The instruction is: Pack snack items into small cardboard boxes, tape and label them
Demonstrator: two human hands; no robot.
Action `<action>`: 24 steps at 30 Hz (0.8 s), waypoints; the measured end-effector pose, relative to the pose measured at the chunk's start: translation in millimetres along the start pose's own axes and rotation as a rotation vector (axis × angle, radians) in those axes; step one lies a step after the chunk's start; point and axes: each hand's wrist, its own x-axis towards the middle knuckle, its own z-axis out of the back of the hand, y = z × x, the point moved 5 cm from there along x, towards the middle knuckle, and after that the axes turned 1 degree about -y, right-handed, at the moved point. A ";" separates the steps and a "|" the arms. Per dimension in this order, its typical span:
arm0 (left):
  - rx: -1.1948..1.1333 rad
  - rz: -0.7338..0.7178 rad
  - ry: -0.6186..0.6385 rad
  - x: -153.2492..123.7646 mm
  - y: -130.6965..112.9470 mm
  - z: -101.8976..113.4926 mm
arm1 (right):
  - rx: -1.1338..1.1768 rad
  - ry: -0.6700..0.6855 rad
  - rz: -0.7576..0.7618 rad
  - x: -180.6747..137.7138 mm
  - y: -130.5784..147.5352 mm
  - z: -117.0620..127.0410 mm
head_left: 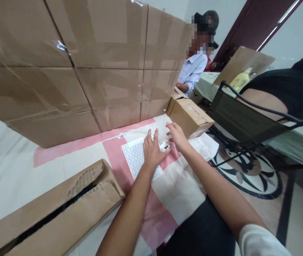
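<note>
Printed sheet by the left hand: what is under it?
The printed sheet seems to lie on the pink-and-white cloth, which shows beside it. Whatever is directly beneath is covered, and the left hand hides part of the printed top.

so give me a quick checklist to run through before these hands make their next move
1. Printed sheet lying on the checked cloth: ok.
2. Whole sheet uncovered: not ok, the left hand blocks part of it from view.
3. Small white item firmly held: cannot tell, it shows between the hands but the grip is unclear.
4. Right hand not touching the brown box behind it: cannot tell from this angle.
5. Long carton fully closed: not ok, a dark gap runs along its top.
6. Co-worker's hand away from both hands: ok, it is beyond the brown box.
</note>
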 end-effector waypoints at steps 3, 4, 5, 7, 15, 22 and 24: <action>-0.009 0.041 -0.018 1.8 4.0 0.7 | -0.016 -0.007 -0.006 -11.2 12.1 11.7; -0.014 0.053 -0.022 2.2 5.2 0.9 | -0.031 -0.009 0.003 -14.8 16.0 16.5; -0.020 0.059 -0.024 2.4 6.1 1.1 | -0.058 -0.012 0.017 -17.8 19.3 21.1; -0.029 0.061 -0.019 2.2 7.2 1.4 | -0.158 0.000 0.044 -21.7 23.4 28.0; -0.048 0.052 0.010 0.5 9.1 4.8 | -0.484 0.248 0.040 -15.6 3.1 17.5; -0.046 0.060 -0.001 0.7 7.5 5.3 | -0.684 0.411 0.084 -0.5 -16.4 1.4; -0.045 0.062 -0.005 0.7 7.6 5.1 | -0.708 0.420 0.090 2.9 -19.3 0.0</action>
